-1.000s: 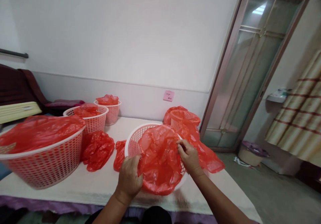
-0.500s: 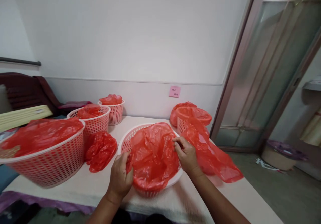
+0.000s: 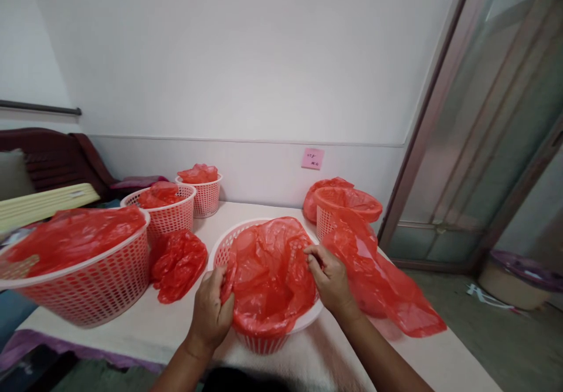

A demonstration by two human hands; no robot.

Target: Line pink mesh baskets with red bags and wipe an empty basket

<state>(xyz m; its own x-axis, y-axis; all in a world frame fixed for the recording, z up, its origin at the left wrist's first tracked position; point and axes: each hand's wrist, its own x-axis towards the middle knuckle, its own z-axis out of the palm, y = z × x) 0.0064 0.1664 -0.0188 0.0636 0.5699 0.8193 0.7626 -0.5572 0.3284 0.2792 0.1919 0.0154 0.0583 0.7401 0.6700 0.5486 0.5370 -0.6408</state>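
The left hand (image 3: 212, 310) is curled shut, with its thumb and fingers pinching a fold of the red plastic bag (image 3: 268, 275) at the near-left rim of the round latticed basket (image 3: 263, 343). The right hand (image 3: 332, 279) is closed on the same bag at the basket's right rim, fingers bent over the film and thumb pressing from the inside. The bag sits in the basket's mouth, crumpled and sagging into the hollow, and its near edge laps over the front rim. The basket stands upright on the desk (image 3: 132, 327), close to the front edge and between the two forearms.

A loose red bag (image 3: 178, 263) lies bunched on the desk just left of this basket. Further left stands a large basket (image 3: 92, 289) with red film heaped in it. Behind it are a medium basket (image 3: 171, 217) and a small basket (image 3: 206, 197), both with red plastic in them. To the right, near the wall, a lined basket (image 3: 347, 203) has red film stretched over its rim, and another red sheet (image 3: 382, 286) trails from beside it along the desk's right edge.

The desk is covered in a pale cloth (a purple strip shows along its lower left edge). A pink note (image 3: 312, 159) is stuck on the white wall above it. A frosted glass door (image 3: 488, 146) stands at the right, and a dark red sofa (image 3: 48, 157) at the far left.
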